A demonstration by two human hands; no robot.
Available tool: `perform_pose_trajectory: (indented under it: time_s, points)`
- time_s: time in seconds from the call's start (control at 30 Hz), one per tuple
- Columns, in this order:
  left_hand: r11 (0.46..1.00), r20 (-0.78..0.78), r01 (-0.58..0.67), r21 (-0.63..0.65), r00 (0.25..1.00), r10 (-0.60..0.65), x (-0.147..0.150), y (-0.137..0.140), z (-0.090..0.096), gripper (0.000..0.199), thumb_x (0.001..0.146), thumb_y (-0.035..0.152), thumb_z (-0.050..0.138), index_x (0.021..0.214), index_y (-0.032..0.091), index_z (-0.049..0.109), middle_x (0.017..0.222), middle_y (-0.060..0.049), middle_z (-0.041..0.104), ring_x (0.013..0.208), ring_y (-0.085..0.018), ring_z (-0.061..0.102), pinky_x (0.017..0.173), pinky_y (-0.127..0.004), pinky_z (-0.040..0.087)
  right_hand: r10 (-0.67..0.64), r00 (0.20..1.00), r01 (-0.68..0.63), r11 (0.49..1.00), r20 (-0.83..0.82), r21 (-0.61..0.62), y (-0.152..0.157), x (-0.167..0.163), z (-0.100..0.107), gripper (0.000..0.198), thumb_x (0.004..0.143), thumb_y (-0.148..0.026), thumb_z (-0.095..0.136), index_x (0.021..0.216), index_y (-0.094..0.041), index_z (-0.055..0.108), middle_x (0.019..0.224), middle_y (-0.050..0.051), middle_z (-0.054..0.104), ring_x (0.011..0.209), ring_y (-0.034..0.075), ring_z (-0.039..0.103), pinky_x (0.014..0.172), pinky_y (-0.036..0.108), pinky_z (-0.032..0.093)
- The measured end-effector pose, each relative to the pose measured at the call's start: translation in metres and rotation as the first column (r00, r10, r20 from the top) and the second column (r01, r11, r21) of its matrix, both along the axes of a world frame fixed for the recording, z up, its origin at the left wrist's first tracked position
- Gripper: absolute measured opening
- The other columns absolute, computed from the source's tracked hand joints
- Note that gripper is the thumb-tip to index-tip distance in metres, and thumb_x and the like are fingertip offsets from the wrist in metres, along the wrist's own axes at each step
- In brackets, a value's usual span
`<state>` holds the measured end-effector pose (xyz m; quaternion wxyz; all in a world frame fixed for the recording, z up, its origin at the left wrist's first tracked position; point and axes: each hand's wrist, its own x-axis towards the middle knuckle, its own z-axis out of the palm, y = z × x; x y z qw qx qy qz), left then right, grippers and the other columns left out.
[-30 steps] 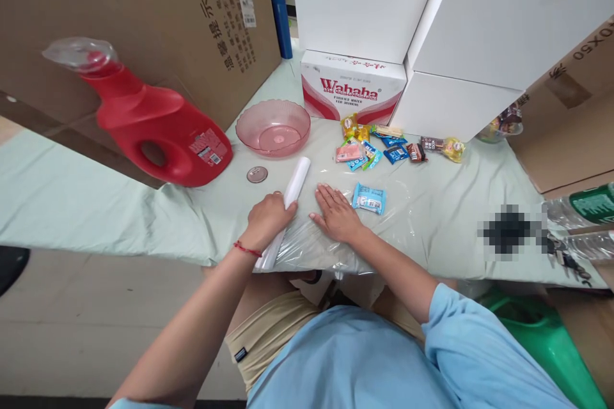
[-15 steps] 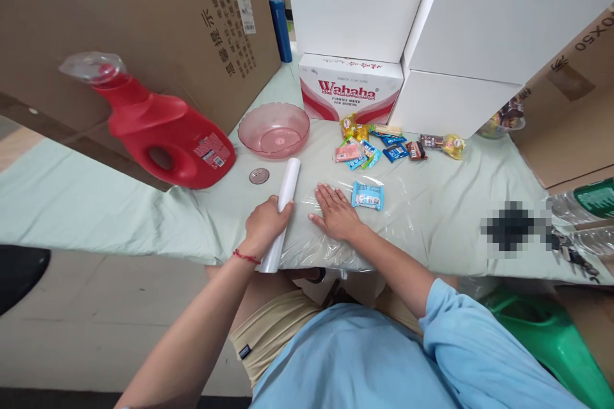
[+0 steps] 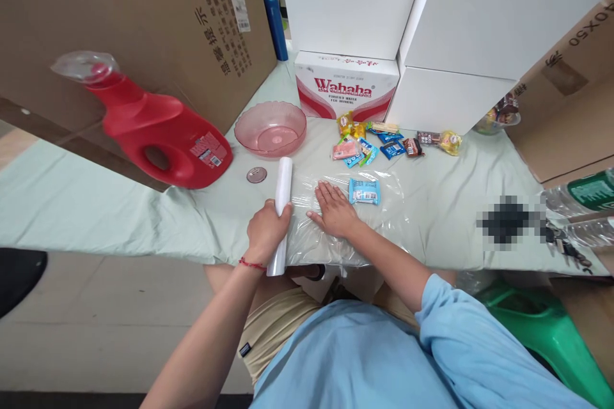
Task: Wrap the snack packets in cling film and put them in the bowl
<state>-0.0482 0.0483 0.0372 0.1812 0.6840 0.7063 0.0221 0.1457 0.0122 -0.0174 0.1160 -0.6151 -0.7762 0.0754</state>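
Note:
My left hand (image 3: 268, 227) is wrapped round a white roll of plastic wrap (image 3: 284, 182), which lies nearly upright in view near the table's front edge. From the roll a clear sheet of plastic wrap (image 3: 311, 239) spreads rightward over the cloth. My right hand (image 3: 333, 209) presses flat on that sheet, fingers stretched out and holding nothing. Just right of its fingertips, a light blue snack packet (image 3: 364, 192) rests on the film. Left of the roll lies a small round metallic disc (image 3: 256, 174), and behind it stands a pink translucent bowl (image 3: 271, 131).
Several wrapped snacks (image 3: 393, 149) lie before a Wahaha carton (image 3: 348, 89). A red jug (image 3: 192, 140) leans at the left by a large cardboard box (image 3: 158, 25). White boxes (image 3: 458, 99) stand behind. Plastic bottles (image 3: 585, 195) and keys (image 3: 570, 252) lie at the right.
The roll has turned slightly more upright in view, with its lower end swung right, and my left wrist has shifted right. My right hand stays flat on the film.

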Motion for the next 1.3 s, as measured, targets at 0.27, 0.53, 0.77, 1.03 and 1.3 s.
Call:
perform_pose_trajectory:
  time_s: [0.27, 0.53, 0.77, 1.03, 1.3]
  points:
    - [0.949, 0.087, -0.305, 0.083, 0.950, 0.298, -0.023, 0.007, 0.004, 0.057, 0.102, 0.050, 0.028, 0.125, 0.009, 0.060, 0.115, -0.027, 0.076, 0.111, -0.042, 0.072, 0.092, -0.049, 0.055, -0.028, 1.000, 0.028, 1.000, -0.010, -0.004, -0.002, 0.002, 0.000, 0.083, 0.108, -0.062, 0.038, 0.163, 0.002, 0.037, 0.173, 0.026, 0.027, 0.165, 0.034, 0.020, 0.135, 0.052, 0.015]
    - [0.989, -0.003, -0.132, 0.067, 0.991, 0.133, -0.059, -0.021, 0.020, 0.056, 0.097, 0.064, 0.041, 0.126, 0.021, 0.061, 0.104, -0.018, 0.078, 0.102, -0.043, 0.073, 0.082, -0.049, 0.055, -0.028, 1.000, 0.028, 1.000, -0.013, -0.001, -0.005, 0.005, 0.001, 0.081, 0.109, -0.058, 0.039, 0.162, 0.003, 0.039, 0.173, 0.026, 0.028, 0.164, 0.034, 0.021, 0.135, 0.051, 0.014]
    - [0.979, -0.224, -0.203, 0.030, 0.953, 0.204, -0.105, 0.017, 0.019, 0.061, 0.096, 0.064, 0.040, 0.130, 0.017, 0.060, 0.109, -0.027, 0.076, 0.105, -0.047, 0.073, 0.083, -0.055, 0.055, -0.027, 0.998, 0.028, 1.000, -0.055, 0.015, -0.004, 0.006, -0.003, 0.077, 0.109, -0.056, 0.041, 0.162, -0.001, 0.041, 0.172, 0.025, 0.030, 0.164, 0.035, 0.023, 0.134, 0.054, 0.016]
    - [0.990, -0.245, -0.139, 0.014, 0.960, 0.138, -0.115, 0.044, 0.020, 0.066, 0.096, 0.066, 0.041, 0.133, 0.015, 0.060, 0.125, -0.028, 0.071, 0.119, -0.048, 0.068, 0.092, -0.059, 0.055, -0.020, 0.995, 0.022, 0.999, -0.098, 0.028, -0.005, 0.008, -0.003, 0.074, 0.110, -0.056, 0.039, 0.161, -0.003, 0.043, 0.171, 0.024, 0.033, 0.163, 0.034, 0.025, 0.133, 0.055, 0.018]
    - [0.868, 0.101, -0.057, 0.494, 0.995, 0.008, -0.069, 0.000, 0.016, 0.053, 0.104, 0.045, 0.039, 0.143, 0.012, 0.052, 0.147, -0.025, 0.052, 0.145, -0.036, 0.046, 0.120, -0.052, 0.042, -0.013, 0.992, 0.013, 1.000, -0.122, 0.000, -0.005, 0.010, 0.003, 0.077, 0.109, -0.059, 0.038, 0.164, -0.004, 0.039, 0.173, 0.023, 0.031, 0.164, 0.033, 0.022, 0.134, 0.053, 0.016]
